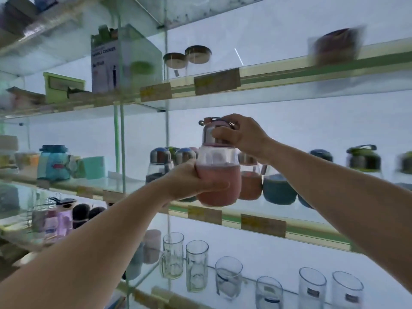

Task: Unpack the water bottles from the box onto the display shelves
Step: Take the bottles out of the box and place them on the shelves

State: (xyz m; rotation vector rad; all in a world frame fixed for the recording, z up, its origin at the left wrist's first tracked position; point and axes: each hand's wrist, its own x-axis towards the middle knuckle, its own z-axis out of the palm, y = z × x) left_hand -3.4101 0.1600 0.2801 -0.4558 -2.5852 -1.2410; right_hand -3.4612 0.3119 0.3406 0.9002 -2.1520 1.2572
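At the front edge of the middle glass display shelf [263,221], held in the air just before it: one round-bellied clear glass water bottle with a pink sleeve and a steel-and-pink domed cap [217,172]. Left hand [194,181]: fingers wrapped closed about the sleeved lower body, thumb along the front. Right hand [236,134]: fingers pinched closed on the cap, beside its wire carry loop. Position: upright, base apparently not yet resting on the glass, though contact cannot be told for certain. Adjacent stock: second pink-sleeved bottle [250,186] just behind and to the right; blue-sleeved bottle [279,190] beside that; steel-capped bottles [160,162] behind the left hand. Below: row of clear drinking glasses [197,265] on the lower shelf. Risk, as judged: crowded row, so setting down carelessly may knock glass against a neighbour; base placed too near the lip may tip off onto the glasses beneath; lifting by a loose cap may drop the body.
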